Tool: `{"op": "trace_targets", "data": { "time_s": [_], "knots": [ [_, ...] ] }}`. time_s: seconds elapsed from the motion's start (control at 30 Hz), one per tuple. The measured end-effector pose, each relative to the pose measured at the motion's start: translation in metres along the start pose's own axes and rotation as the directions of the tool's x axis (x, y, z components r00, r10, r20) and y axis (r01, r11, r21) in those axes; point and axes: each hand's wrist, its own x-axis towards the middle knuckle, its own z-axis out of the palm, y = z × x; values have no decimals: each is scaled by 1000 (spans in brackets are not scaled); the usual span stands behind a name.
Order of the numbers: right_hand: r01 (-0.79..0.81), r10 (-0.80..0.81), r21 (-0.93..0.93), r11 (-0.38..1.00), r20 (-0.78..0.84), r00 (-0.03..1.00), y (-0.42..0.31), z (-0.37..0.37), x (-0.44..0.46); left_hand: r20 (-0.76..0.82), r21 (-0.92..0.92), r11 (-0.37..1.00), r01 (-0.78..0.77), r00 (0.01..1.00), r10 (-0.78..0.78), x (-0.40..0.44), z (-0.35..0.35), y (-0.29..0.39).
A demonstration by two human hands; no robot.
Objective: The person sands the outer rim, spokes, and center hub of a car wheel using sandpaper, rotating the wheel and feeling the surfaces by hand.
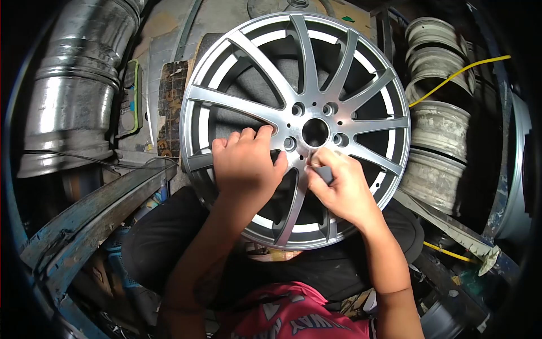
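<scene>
In this crowded workplace with metal rails (96, 206), nearest are two hands, apart from each other: the right hand (347, 183) is closed on one small grey piece (323, 174) beside the hub, the left hand (245, 161) lies over a spoke (200, 162). I would press evenly, steadying the wheel. One silver wheel (298, 127) lies face up before the knees (158, 237), four bolt holes (340, 139) visible; beyond, at least four dull rims (437, 121).

Wheel (312, 93) between metal barrels (73, 107) at left and stacked rims (440, 127) at right, the person's legs (161, 237) beneath its near edge
</scene>
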Motion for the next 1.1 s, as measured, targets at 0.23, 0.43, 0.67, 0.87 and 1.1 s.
{"op": "trace_targets", "data": {
  "time_s": [0.23, 0.43, 0.67, 0.87, 1.1],
  "knots": [
    [186, -190, -134, 973, -17, 982, 7, 19, 5, 94, -64, 998, -18, 995, 24, -4, -21, -15],
    [138, -102, -254, 957, 151, 983, 0, 7, 4, 186, -76, 997, 16, 983, -1, 0, -26, -21],
    [206, -176, -430, 879, 109, 978, 4, 18, 3, 141, -94, 995, -11, 990, 24, -4, -20, -24],
    [269, -257, -557, 786, 102, 961, 0, 24, -3, 140, -105, 994, 6, 990, 9, -5, -19, -21],
    [267, -227, -527, 807, 140, 964, -5, 19, -2, 196, -80, 996, 25, 980, -9, -5, -18, -18]
  ]
}}
